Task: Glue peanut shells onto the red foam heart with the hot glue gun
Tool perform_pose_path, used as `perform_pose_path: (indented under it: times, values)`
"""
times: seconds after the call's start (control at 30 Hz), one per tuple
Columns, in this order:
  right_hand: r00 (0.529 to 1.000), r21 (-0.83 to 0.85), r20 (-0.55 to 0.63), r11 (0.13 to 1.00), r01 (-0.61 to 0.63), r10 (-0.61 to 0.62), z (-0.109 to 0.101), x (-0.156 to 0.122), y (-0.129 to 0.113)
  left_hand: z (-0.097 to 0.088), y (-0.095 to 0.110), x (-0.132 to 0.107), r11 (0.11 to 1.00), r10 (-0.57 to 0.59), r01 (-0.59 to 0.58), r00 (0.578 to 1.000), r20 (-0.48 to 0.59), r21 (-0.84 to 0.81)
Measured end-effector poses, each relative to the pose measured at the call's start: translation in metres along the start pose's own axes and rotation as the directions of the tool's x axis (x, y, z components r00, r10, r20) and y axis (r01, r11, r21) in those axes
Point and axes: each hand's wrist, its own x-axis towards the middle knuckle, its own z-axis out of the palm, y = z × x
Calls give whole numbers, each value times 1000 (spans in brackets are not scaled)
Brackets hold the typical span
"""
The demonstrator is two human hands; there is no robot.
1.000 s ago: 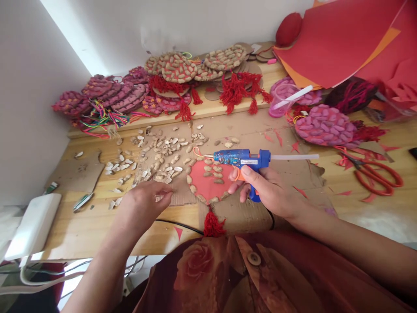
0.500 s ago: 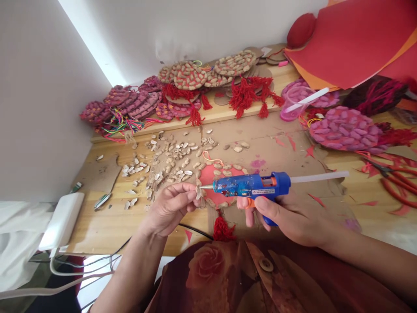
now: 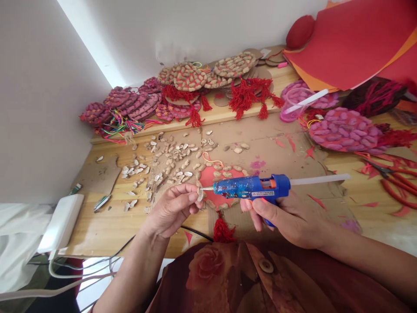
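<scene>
The right hand (image 3: pixel 286 217) grips the blue glue gun (image 3: pixel 252 186), fingers curled round its handle, nozzle pointing left. The left hand (image 3: pixel 171 208) pinches a peanut shell (image 3: pixel 200 195) between thumb and fingertips, right at the nozzle tip. Both hover just above the red disc (image 3: pixel 216 184) edged with shells on the cardboard (image 3: pixel 276 156). Loose shells (image 3: pixel 172 158) lie beyond.
</scene>
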Motion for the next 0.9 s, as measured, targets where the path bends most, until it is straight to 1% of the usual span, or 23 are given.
perform_pose_path:
  times: [0.13,0.37,0.9]
  values:
    - [1000,3,8,1000,-25,25,0,-1,3,1,1,1,1000,-8,8,1000,-5,-7]
    - [999,-9,9,999,-53,53,1,-3,3,1,0,2,1000,-5,5,1000,22,8]
    - [998,8,-1,998,-62,62,1,-1,2,2,0,1,1000,-11,10,1000,19,12]
